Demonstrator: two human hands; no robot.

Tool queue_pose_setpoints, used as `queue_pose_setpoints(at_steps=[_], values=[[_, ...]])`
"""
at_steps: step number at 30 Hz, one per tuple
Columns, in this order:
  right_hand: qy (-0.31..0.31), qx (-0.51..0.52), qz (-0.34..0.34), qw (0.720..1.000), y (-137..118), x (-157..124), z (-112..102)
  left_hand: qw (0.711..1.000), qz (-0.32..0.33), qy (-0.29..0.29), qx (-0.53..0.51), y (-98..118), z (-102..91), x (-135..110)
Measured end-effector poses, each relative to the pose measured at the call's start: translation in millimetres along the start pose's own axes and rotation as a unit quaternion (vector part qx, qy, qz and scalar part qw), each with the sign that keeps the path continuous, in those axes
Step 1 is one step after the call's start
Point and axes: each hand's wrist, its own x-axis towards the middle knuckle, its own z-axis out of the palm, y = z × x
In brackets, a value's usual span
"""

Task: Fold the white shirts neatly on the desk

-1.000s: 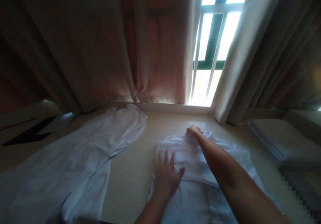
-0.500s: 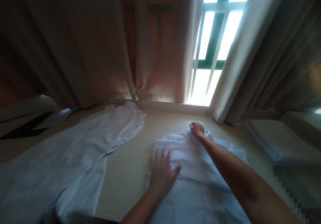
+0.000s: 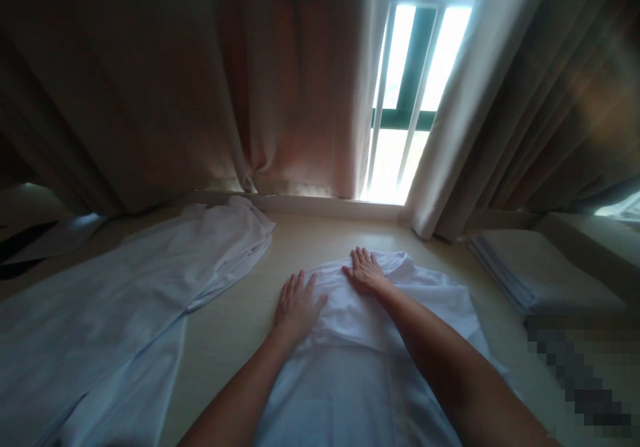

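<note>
A white collared shirt [image 3: 350, 373] lies spread on the pale tabletop [image 3: 225, 360], its collar end toward the window. My left hand [image 3: 299, 310] rests on the shirt's upper left edge, fingers apart. Just left of the collar, my right hand [image 3: 364, 271] lies flat on the shirt's shoulder with its fingers spread. Neither hand grips the cloth. My right forearm covers part of the shirt's right side.
More white garments [image 3: 125, 287] lie loosely on the left. A folded white stack [image 3: 545, 267] sits at the right, before a pale box-like block [image 3: 590, 240]. Long curtains [image 3: 310, 87] hang behind the table beside a bright barred window [image 3: 405, 87]. A pixelated patch hides the lower right.
My right hand has let go of the collar, moved left and flattened onto the shoulder. My left hand has slid up and left to the shirt's edge. The view has shifted slightly right.
</note>
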Motion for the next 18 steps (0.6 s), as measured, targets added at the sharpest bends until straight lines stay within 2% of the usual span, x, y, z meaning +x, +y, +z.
queue_pose_setpoints(at_steps=[3,6,7,9,11,13,15,18], values=[[-0.003,0.005,0.025,1.0,-5,10,2,1.0,-0.005,-0.005,0.004,1,2.7,0],[0.01,0.007,0.013,1.0,-10,10,-3,1.0,-0.02,-0.018,0.005,2,2.3,2],[0.041,0.006,-0.001,0.999,-8,6,-6,0.999,-0.024,-0.022,0.003,1,2.0,3],[0.14,0.0,-0.02,0.99,8,-8,-13,0.999,-0.03,-0.029,-0.002,1,0.1,4],[0.238,-0.003,0.008,0.971,40,-28,-21,0.999,-0.036,-0.04,-0.005,2,-4.7,8],[0.278,-0.004,0.08,0.957,84,-52,-29,0.998,-0.047,-0.036,0.001,9,-13.2,15],[0.265,-0.012,0.15,0.952,131,-76,-37,0.999,-0.043,0.005,0.012,23,-23.9,27],[0.236,-0.02,0.219,0.947,187,-102,-44,0.998,0.032,0.06,0.004,60,-37.4,53]])
